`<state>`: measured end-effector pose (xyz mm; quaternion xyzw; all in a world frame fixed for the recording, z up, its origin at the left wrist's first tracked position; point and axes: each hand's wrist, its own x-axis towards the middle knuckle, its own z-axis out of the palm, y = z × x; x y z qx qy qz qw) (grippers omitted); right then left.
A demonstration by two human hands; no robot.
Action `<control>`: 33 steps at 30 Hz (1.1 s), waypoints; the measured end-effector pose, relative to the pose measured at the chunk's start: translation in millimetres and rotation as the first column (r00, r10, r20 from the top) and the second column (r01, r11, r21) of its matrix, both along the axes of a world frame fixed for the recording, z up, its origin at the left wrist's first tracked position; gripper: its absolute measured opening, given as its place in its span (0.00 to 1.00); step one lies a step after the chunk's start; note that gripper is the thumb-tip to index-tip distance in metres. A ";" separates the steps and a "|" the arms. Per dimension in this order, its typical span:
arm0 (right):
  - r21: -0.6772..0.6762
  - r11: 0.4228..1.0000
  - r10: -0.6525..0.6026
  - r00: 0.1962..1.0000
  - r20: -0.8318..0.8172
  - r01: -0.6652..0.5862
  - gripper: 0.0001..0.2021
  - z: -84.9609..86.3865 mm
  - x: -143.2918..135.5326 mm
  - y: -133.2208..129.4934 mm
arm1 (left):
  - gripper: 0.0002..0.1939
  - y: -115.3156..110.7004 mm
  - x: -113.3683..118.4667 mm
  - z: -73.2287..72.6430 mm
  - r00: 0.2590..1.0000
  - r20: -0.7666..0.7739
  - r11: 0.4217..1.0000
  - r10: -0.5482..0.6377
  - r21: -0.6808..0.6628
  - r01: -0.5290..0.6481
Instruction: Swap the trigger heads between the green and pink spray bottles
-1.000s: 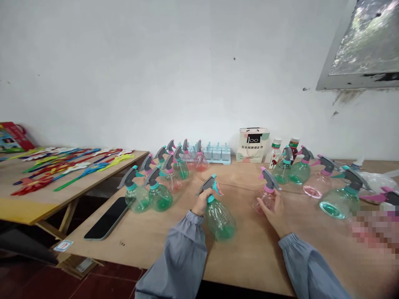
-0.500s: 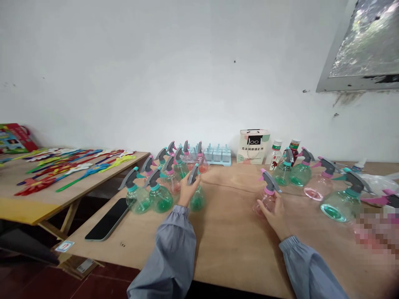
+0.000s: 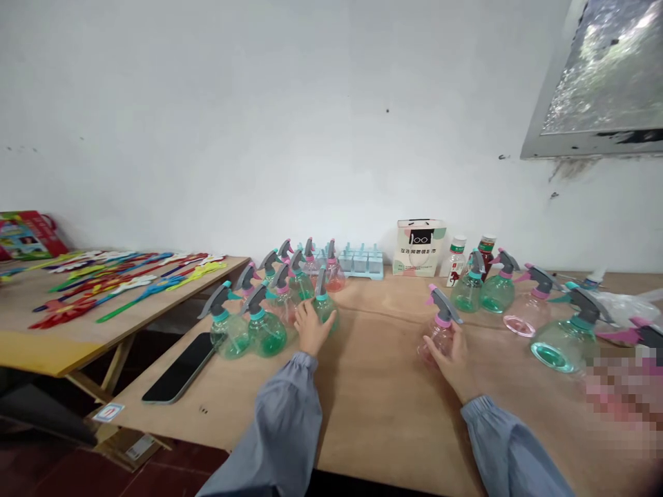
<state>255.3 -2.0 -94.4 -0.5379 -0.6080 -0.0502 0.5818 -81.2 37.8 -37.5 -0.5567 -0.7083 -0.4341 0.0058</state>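
Note:
My right hand (image 3: 449,355) is closed around the body of a pink spray bottle (image 3: 438,331) with a grey and pink trigger head, upright on the table. At the left group, my left hand (image 3: 312,328) has its thumb and fingers about the near side of a green spray bottle (image 3: 325,305) with a grey head and teal collar. Some fingers are hidden between it and the bottles to its left. Beside that hand stand more bottles, among them a green one (image 3: 266,335) and a pink one (image 3: 284,304).
A phone (image 3: 179,369) lies at the table's left. A blue mould with sticks (image 3: 362,262), a paper bag (image 3: 418,252) and a white bottle (image 3: 456,261) stand along the wall. More spray bottles, including a green one (image 3: 564,342), are at right. Colourful flower shapes (image 3: 129,286) cover another table.
My left hand has shifted from the trigger head down to the green bottle's body, and that bottle now stands slightly farther back. My right hand keeps its hold on the pink bottle.

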 end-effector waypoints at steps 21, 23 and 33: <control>-0.015 0.995 0.096 0.995 -0.014 -0.096 0.35 -10.6 -9.6 -2.7 | 0.42 58.7 23.3 22.1 0.976 0.215 0.976 -0.046 0.220 -0.003; -0.033 0.990 0.133 0.990 -0.049 -0.135 0.37 -11.0 -16.3 -4.1 | 0.37 34.7 37.9 16.9 0.962 0.199 0.908 -0.187 0.408 0.093; -0.125 0.884 0.468 0.859 0.209 -0.451 0.35 14.6 -52.1 -29.3 | 0.41 -55.5 119.1 22.8 0.629 0.292 0.691 -0.720 0.220 0.689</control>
